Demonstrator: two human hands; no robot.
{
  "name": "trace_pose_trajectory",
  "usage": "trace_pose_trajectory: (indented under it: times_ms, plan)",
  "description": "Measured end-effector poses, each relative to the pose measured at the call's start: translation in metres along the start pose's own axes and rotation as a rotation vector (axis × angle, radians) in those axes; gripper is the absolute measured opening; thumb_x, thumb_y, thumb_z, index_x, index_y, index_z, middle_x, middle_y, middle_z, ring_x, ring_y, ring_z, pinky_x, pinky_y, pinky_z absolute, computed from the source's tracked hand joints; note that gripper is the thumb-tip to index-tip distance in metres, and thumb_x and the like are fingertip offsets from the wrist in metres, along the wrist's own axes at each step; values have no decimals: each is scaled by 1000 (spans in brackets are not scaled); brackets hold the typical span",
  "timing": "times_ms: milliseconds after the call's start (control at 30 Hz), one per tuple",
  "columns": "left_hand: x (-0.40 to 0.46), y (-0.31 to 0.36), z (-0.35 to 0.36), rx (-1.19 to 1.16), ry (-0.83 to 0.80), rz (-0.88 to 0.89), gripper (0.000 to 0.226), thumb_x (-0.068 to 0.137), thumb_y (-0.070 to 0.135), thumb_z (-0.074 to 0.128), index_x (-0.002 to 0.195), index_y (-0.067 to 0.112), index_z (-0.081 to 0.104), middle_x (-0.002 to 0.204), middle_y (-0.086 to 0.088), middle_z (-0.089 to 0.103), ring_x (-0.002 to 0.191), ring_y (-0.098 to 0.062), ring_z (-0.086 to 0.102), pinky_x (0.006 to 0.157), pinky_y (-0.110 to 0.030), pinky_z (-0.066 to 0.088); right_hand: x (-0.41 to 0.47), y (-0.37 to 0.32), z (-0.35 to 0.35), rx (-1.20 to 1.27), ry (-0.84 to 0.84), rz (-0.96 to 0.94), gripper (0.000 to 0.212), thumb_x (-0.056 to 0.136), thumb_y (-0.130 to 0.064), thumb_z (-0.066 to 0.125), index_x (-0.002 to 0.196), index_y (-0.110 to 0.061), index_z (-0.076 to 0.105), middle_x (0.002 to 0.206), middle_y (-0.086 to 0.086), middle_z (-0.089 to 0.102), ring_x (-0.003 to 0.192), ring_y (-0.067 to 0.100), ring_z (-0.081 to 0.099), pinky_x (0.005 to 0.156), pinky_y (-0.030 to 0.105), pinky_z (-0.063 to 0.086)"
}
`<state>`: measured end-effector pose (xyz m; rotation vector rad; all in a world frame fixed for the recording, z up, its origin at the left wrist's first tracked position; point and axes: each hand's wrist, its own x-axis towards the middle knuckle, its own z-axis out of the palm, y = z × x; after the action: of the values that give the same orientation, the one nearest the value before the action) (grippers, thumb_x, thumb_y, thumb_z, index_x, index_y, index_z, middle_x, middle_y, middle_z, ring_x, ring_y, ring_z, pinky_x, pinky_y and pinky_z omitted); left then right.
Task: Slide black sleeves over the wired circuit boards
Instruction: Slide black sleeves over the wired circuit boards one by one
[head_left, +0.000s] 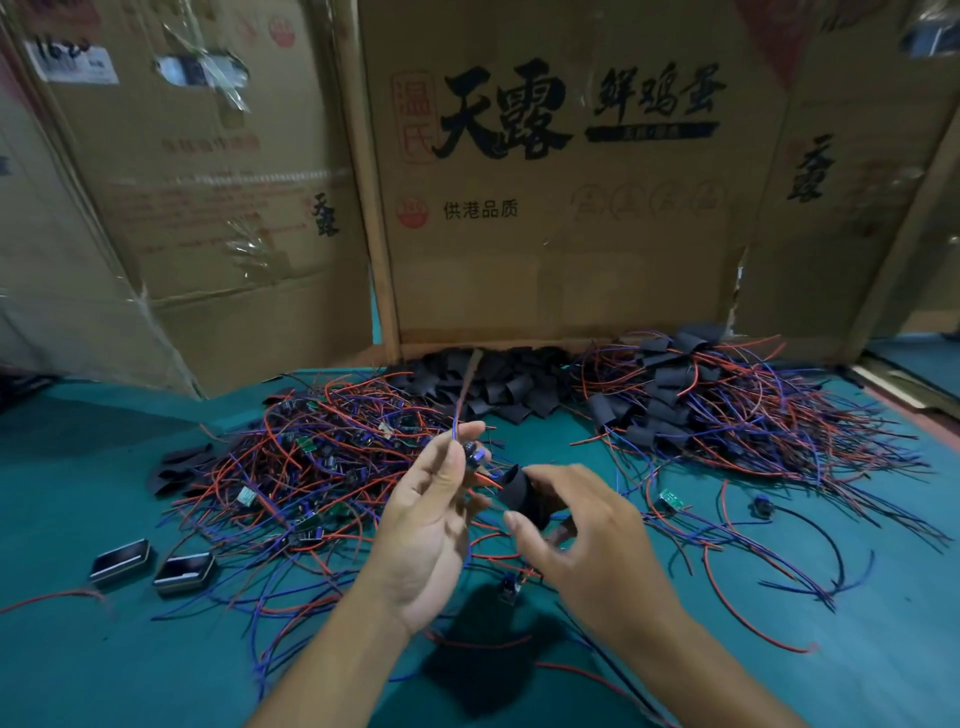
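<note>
Black sleeve (519, 493) sits in the right hand (582, 535), curled fingers and thumb holding it, its open mouth turned toward the left hand (431, 519). The left hand pinches the red and blue wires of a wired circuit board (477, 457) between thumb and fingertips; the board hangs just below that pinch, right beside the sleeve's mouth (whether its tip is already inside I cannot tell). Both are held above the green table (104, 665). Behind lie a pile of bare wired boards (322, 457) on the left, loose sleeves (498, 384) in the middle, and sleeved boards (717, 400) on the right.
</note>
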<state>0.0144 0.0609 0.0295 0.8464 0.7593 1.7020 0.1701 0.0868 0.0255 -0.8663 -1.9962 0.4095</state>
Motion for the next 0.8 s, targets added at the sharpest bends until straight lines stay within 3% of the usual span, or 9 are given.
trace_pose_trajectory:
  times_ms: [133,233,400,567,800]
  plan:
    - [-3,-4,1,74,-3,30,15,83,27,66,97,22,69,102,-5,68,86,-15,58,79,-34,40,0,5,-4,-40,-2,-38,32,84,-25,71,116,-20,64,99,-7,58,83,12,57,73,25,48]
    - [-3,-7,2,156,25,46,19,76,32,72,93,22,70,102,-5,68,92,-20,53,83,-35,40,2,5,-5,-57,-6,-71,35,85,-27,67,118,-19,63,103,-6,57,87,11,56,76,19,44]
    - [0,-8,-3,133,56,31,19,72,22,74,90,19,76,82,4,65,81,-12,55,81,-29,42,1,7,-4,-64,6,-96,36,85,-27,68,119,-15,63,104,-4,57,86,9,54,74,20,44]
    - [1,-5,-4,179,46,29,25,66,29,79,88,20,75,81,5,66,78,-6,59,76,-22,44,3,9,-4,-84,19,-122,39,87,-29,66,122,-11,64,106,-2,59,85,12,56,75,22,45]
    - [3,-6,-5,187,53,-14,24,65,27,80,83,20,66,75,6,61,71,-6,55,66,-24,40,3,15,-3,-108,44,-133,40,86,-24,67,121,-5,65,106,3,62,93,11,57,82,15,41]
